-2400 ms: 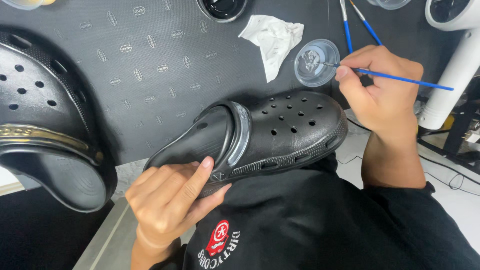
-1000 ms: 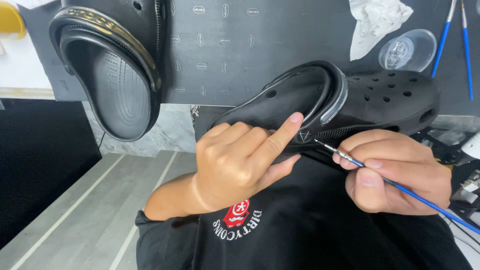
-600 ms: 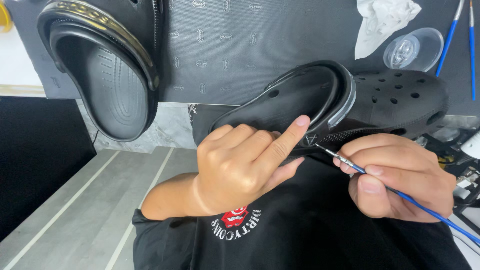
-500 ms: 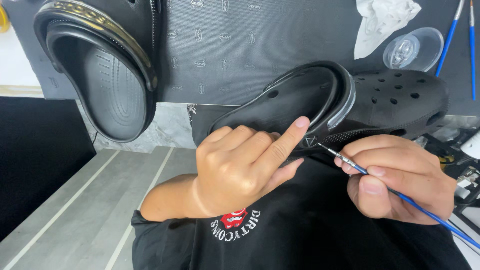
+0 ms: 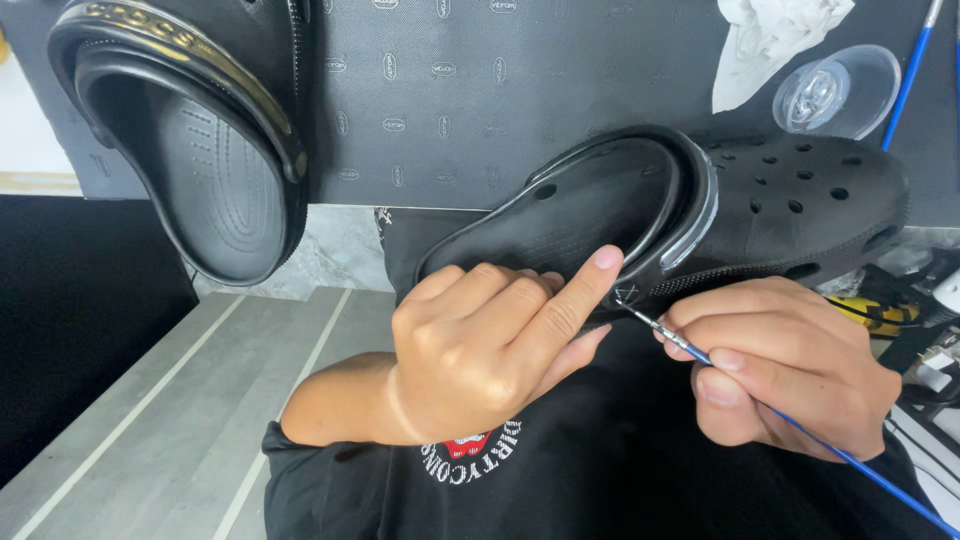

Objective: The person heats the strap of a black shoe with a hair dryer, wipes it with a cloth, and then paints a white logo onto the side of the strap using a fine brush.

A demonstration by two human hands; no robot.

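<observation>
The left hand (image 5: 480,355) was curled around the heel end of a black clog (image 5: 700,215). Its pointer finger was stretched out straight along the side of the shoe, w/ the tip touching the edge near the strap. The other fingers were tucked under the shoe, holding it up.

The right hand (image 5: 785,365) was closed tight on a thin paintbrush (image 5: 800,435) w/ a blue handle & a silver neck. The brush tip touched the side of the clog, just beside the left pointer fingertip. The blue handle stuck out past the right hand toward the bottom right corner.

The clog was held over the person's lap, in front of a black shirt (image 5: 600,470). Its toe end had lots of round holes & pointed to the right, at the edge of a dark mat (image 5: 480,100) on the tabletop.

A 2nd black clog (image 5: 190,150) w/ a gold strap lay at the top left, hanging partly over the mat's edge, well apart from the hands. At the top right sat a clear round cup (image 5: 835,95), a crumpled white tissue (image 5: 770,40) & another blue brush (image 5: 915,65). Grey floor (image 5: 150,440) showed bottom left.
</observation>
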